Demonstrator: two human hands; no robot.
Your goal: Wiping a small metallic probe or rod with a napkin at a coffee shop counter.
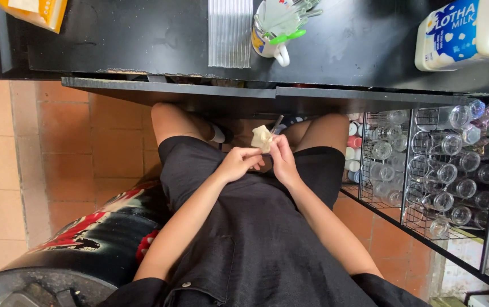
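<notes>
Pale crumpled tissue [262, 138] pinched between left hand [238, 164] and right hand [282, 161] over lap.

left hand [237, 164] + right hand [281, 159] pinch pale crumpled wad [261, 138] | above lap | black counter [142, 40] overhead

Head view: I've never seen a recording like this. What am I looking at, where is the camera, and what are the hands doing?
The camera sits on a seated person's head and looks down at their lap. No machine: two bare hands. The left hand and right hand together hold a small pale crumpled piece, with a thin dark stick beside it. Above is a black counter bearing a mug of utensils and a milk jug. Wire racks of glass jars stand alongside.
</notes>
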